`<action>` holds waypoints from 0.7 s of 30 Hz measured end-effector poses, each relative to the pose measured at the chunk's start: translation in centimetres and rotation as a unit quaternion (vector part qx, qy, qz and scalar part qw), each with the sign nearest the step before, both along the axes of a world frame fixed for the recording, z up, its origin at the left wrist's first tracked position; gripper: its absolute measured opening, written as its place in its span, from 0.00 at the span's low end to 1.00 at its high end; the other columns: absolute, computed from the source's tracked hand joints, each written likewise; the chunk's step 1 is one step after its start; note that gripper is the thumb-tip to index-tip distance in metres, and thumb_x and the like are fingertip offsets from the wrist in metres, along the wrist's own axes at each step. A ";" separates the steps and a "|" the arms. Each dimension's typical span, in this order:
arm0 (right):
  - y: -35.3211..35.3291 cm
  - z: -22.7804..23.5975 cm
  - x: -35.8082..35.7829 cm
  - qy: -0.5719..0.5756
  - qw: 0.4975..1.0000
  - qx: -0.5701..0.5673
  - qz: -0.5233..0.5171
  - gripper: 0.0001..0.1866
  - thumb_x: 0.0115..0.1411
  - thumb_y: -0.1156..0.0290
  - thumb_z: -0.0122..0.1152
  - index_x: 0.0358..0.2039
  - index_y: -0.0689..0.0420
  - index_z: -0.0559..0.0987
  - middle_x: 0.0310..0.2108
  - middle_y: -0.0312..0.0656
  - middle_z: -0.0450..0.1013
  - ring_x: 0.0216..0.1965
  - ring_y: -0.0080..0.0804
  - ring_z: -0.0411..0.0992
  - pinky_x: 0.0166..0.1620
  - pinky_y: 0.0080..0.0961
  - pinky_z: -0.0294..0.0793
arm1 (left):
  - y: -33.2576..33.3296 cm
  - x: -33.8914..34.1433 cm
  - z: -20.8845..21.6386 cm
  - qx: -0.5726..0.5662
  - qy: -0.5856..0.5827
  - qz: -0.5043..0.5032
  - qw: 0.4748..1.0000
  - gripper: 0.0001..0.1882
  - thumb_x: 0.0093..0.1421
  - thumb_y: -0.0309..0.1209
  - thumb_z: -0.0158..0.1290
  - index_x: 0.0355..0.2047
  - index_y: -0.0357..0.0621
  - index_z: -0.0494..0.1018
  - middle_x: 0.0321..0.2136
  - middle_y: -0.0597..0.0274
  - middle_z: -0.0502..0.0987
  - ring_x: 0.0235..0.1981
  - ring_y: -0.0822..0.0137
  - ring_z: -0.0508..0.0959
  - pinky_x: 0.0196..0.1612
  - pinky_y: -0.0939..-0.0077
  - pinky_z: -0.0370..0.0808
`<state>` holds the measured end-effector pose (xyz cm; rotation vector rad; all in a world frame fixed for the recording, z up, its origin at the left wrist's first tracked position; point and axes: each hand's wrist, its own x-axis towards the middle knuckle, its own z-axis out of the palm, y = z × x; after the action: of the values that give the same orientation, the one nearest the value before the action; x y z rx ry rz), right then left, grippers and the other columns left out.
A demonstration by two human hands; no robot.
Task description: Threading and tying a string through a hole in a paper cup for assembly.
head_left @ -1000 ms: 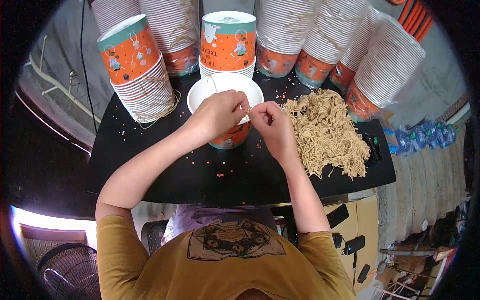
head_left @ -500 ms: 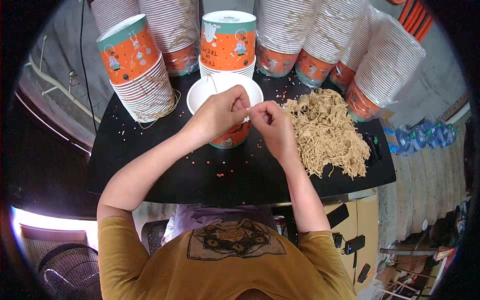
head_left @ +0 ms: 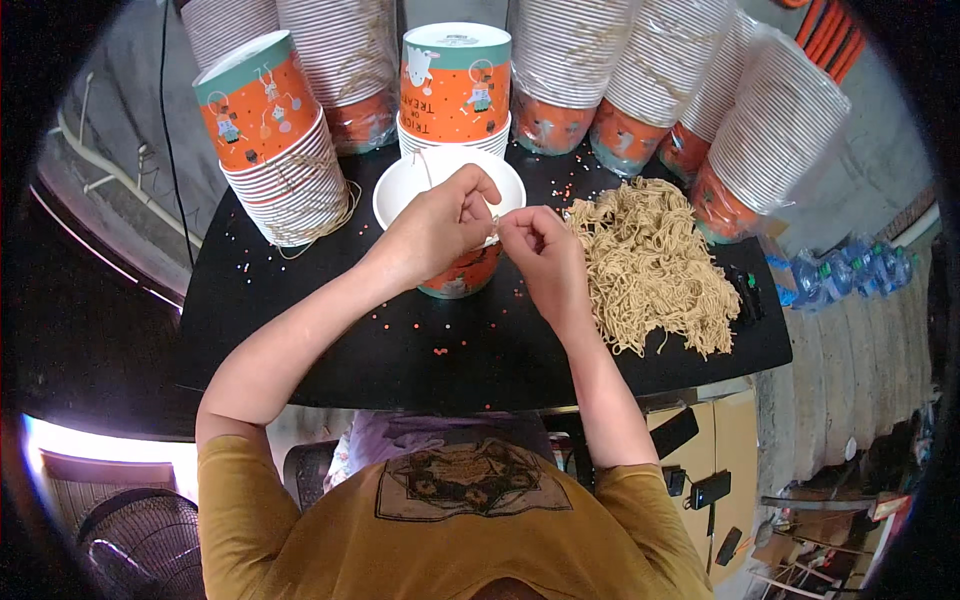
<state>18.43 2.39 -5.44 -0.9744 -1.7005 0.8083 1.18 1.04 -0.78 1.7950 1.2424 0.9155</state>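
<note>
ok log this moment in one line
left hand: at paper bucket rim; right hand: same rim; tan cord heap: right of hands; grips: unclear

Between the left forearm (head_left: 310,315) and the right forearm (head_left: 605,385), the front of the black table (head_left: 500,375) gives free room, with small bits (head_left: 442,351) scattered. To the right of the cup (head_left: 458,280), the heap of string (head_left: 660,275) blocks the way. Behind, the tall stacks (head_left: 455,85) close the passage; at left, one narrow gap opens.

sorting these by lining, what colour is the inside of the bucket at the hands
The inside of the paper bucket is white, best seen in the head view.
</note>
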 end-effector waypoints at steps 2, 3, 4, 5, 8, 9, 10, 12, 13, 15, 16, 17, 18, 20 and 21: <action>0.0 0.0 0.1 0.000 1.000 -0.009 0.004 0.04 0.57 0.76 0.61 0.32 0.63 0.78 0.25 0.35 0.68 0.24 0.19 0.63 0.29 0.18 0.66 | 0.0 0.1 -0.1 0.006 0.009 0.009 1.000 0.11 0.60 0.20 0.53 0.42 0.39 0.65 0.25 0.72 0.66 0.28 0.82 0.66 0.33 0.85 0.67; 0.0 0.1 0.1 -0.001 1.000 -0.016 0.002 0.04 0.57 0.76 0.61 0.32 0.63 0.78 0.25 0.35 0.68 0.24 0.19 0.63 0.29 0.17 0.66 | 0.0 0.1 0.0 0.011 0.024 0.016 1.000 0.11 0.60 0.20 0.53 0.42 0.39 0.65 0.25 0.72 0.67 0.28 0.81 0.66 0.34 0.84 0.67; 0.0 0.1 0.2 -0.003 1.000 -0.022 0.001 0.04 0.57 0.76 0.61 0.32 0.63 0.78 0.25 0.35 0.68 0.24 0.18 0.63 0.29 0.17 0.65 | -0.1 0.2 0.2 0.015 0.039 0.023 0.999 0.11 0.60 0.21 0.53 0.41 0.39 0.65 0.25 0.71 0.67 0.28 0.81 0.66 0.34 0.84 0.67; 0.0 0.0 0.2 0.007 0.999 -0.034 0.003 0.04 0.57 0.76 0.61 0.32 0.63 0.78 0.25 0.34 0.68 0.24 0.17 0.63 0.30 0.17 0.66 | -0.2 0.2 0.2 0.020 0.054 0.030 0.998 0.11 0.60 0.22 0.53 0.41 0.39 0.65 0.25 0.71 0.67 0.28 0.80 0.66 0.34 0.83 0.67; 0.1 -0.2 0.2 0.038 0.996 -0.076 0.020 0.04 0.59 0.75 0.60 0.32 0.63 0.78 0.26 0.32 0.70 0.26 0.15 0.63 0.30 0.16 0.66 | -0.3 0.3 0.1 0.060 0.062 0.038 0.996 0.10 0.61 0.24 0.54 0.40 0.40 0.65 0.24 0.68 0.68 0.28 0.78 0.67 0.34 0.80 0.68; 0.1 -0.2 0.2 0.047 0.994 -0.097 0.030 0.05 0.60 0.75 0.60 0.33 0.63 0.78 0.27 0.31 0.70 0.27 0.14 0.63 0.31 0.15 0.66 | -0.4 0.4 0.2 0.056 0.069 0.041 0.995 0.09 0.61 0.24 0.53 0.39 0.40 0.65 0.24 0.66 0.68 0.28 0.77 0.68 0.34 0.79 0.68; 0.1 -0.1 0.3 0.057 0.991 -0.119 0.039 0.05 0.60 0.74 0.59 0.33 0.63 0.78 0.27 0.30 0.71 0.27 0.13 0.63 0.31 0.15 0.66 | -0.6 0.5 0.6 0.053 0.076 0.043 0.995 0.09 0.61 0.24 0.53 0.38 0.40 0.64 0.23 0.65 0.68 0.27 0.76 0.68 0.34 0.78 0.69; -0.1 0.5 0.3 0.088 0.982 -0.157 0.054 0.06 0.61 0.73 0.59 0.33 0.63 0.78 0.27 0.28 0.71 0.28 0.13 0.64 0.32 0.14 0.66 | -0.7 0.4 0.7 0.059 0.088 0.039 0.994 0.08 0.61 0.25 0.53 0.37 0.39 0.65 0.23 0.63 0.68 0.27 0.74 0.69 0.34 0.77 0.69; -0.2 0.9 0.3 0.103 0.977 -0.176 0.061 0.06 0.62 0.73 0.59 0.33 0.63 0.78 0.27 0.28 0.72 0.29 0.12 0.64 0.32 0.14 0.66 | -0.6 0.3 0.5 0.069 0.093 0.034 0.993 0.08 0.61 0.25 0.53 0.36 0.39 0.65 0.23 0.62 0.69 0.28 0.74 0.70 0.34 0.76 0.69; -0.2 1.1 0.3 0.117 0.970 -0.204 0.064 0.06 0.62 0.72 0.59 0.34 0.63 0.79 0.28 0.27 0.72 0.29 0.13 0.65 0.33 0.13 0.66 | -0.6 0.2 0.2 0.086 0.098 0.028 0.991 0.07 0.61 0.25 0.53 0.35 0.38 0.65 0.23 0.60 0.71 0.28 0.72 0.71 0.35 0.76 0.70; -0.2 1.2 0.3 0.123 0.966 -0.219 0.066 0.07 0.62 0.72 0.59 0.34 0.63 0.79 0.28 0.27 0.72 0.29 0.13 0.65 0.33 0.13 0.65 | -0.6 0.3 0.1 0.093 0.098 0.029 0.990 0.07 0.61 0.25 0.53 0.35 0.38 0.66 0.24 0.60 0.72 0.28 0.71 0.72 0.35 0.75 0.70; -0.2 1.3 0.3 0.125 0.965 -0.222 0.068 0.06 0.62 0.72 0.59 0.34 0.62 0.79 0.28 0.27 0.72 0.29 0.13 0.65 0.33 0.13 0.65 | -0.7 0.3 0.0 0.101 0.099 0.029 0.990 0.06 0.61 0.25 0.53 0.34 0.37 0.66 0.24 0.59 0.73 0.28 0.70 0.72 0.36 0.75 0.71; -0.2 1.3 0.4 0.127 0.964 -0.225 0.069 0.06 0.62 0.72 0.59 0.34 0.62 0.79 0.28 0.27 0.72 0.29 0.12 0.65 0.34 0.12 0.65 | -0.7 0.3 -0.2 0.114 0.098 0.027 0.988 0.06 0.61 0.25 0.53 0.34 0.37 0.67 0.25 0.58 0.73 0.29 0.70 0.73 0.36 0.74 0.71; -0.2 1.4 0.5 0.126 0.960 -0.240 0.066 0.07 0.62 0.72 0.59 0.34 0.62 0.79 0.28 0.28 0.72 0.30 0.12 0.65 0.34 0.12 0.64 | -0.8 0.3 -0.5 0.141 0.097 0.025 0.985 0.06 0.61 0.25 0.53 0.34 0.37 0.69 0.26 0.57 0.75 0.29 0.68 0.74 0.35 0.73 0.72; -0.2 1.6 0.6 0.123 0.958 -0.251 0.064 0.07 0.62 0.71 0.59 0.34 0.62 0.79 0.28 0.28 0.72 0.30 0.12 0.65 0.34 0.12 0.64 | -0.9 0.3 -0.3 0.129 0.096 0.029 0.987 0.06 0.61 0.26 0.54 0.34 0.37 0.69 0.26 0.57 0.75 0.29 0.68 0.74 0.35 0.72 0.72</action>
<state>19.01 2.18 -3.88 -1.0496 -1.3756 1.4320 1.50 0.10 -1.12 2.1000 1.3521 0.9927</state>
